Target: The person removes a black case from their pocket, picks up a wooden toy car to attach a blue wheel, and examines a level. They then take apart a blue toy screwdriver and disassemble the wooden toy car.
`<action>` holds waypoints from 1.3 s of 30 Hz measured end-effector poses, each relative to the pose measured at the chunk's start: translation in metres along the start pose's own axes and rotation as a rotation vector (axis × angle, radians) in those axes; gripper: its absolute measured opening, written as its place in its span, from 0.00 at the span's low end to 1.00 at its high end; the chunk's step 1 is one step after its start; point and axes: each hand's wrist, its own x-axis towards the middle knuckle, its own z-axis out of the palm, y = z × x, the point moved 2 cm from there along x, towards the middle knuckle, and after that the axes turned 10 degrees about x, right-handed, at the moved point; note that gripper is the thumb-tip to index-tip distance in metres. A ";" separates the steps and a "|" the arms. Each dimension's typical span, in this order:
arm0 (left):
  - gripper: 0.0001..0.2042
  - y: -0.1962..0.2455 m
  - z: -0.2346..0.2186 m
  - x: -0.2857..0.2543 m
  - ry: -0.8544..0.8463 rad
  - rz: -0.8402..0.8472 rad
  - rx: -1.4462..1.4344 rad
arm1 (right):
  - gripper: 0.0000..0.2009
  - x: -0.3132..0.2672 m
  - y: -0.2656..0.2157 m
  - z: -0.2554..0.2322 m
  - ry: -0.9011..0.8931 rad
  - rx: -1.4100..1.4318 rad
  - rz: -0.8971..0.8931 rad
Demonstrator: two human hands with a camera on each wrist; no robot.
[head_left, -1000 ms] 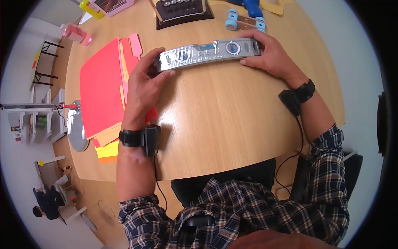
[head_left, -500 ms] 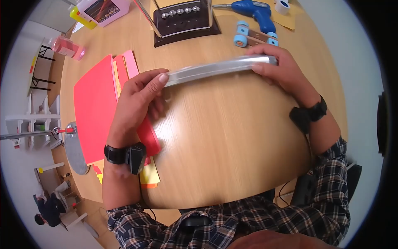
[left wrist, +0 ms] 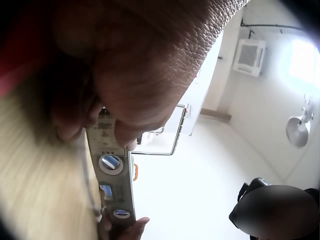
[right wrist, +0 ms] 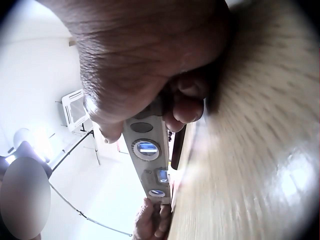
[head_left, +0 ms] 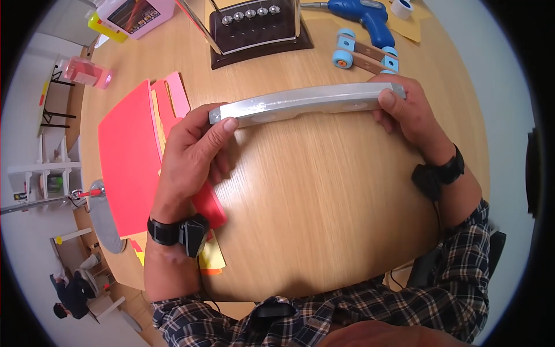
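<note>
A silver spirit level (head_left: 306, 99) is held crosswise over the table by both hands, its long smooth edge turned up toward the head view. My left hand (head_left: 193, 151) grips the left end, thumb on top and fingers beneath. At the other end, my right hand (head_left: 411, 113) holds it the same way, thumb over the upper edge. The left wrist view shows the face of the level (left wrist: 111, 181) with two round vials and one set in the edge. In the right wrist view, the level (right wrist: 149, 157) runs from the near fingers to the far hand.
Red folders (head_left: 130, 156) lie on the left of the wooden table (head_left: 312, 214). Beyond the level stand a Newton's cradle (head_left: 254, 49), a wooden toy car with blue wheels (head_left: 367, 53) and a blue power tool (head_left: 370, 17). A pink bottle (head_left: 87, 72) is at the far left.
The spirit level has been rolled in both hands, so its vial face has turned from view and a smooth edge faces up. In the head view the hands have also shifted closer to the body.
</note>
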 end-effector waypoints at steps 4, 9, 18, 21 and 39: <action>0.20 0.004 0.000 0.002 -0.017 -0.033 0.083 | 0.25 -0.003 -0.007 0.000 0.045 -0.009 -0.003; 0.20 0.008 -0.004 0.005 -0.019 -0.087 0.149 | 0.25 0.003 -0.006 0.005 0.109 0.007 -0.076; 0.24 0.008 -0.007 0.005 -0.031 -0.052 0.167 | 0.22 0.007 -0.007 0.000 0.086 0.006 -0.098; 0.24 0.008 -0.008 0.004 -0.066 -0.027 0.158 | 0.22 0.006 -0.007 0.000 0.072 0.015 -0.108; 0.26 0.008 -0.009 -0.001 -0.072 -0.004 0.123 | 0.24 0.006 -0.008 0.003 0.074 0.010 -0.130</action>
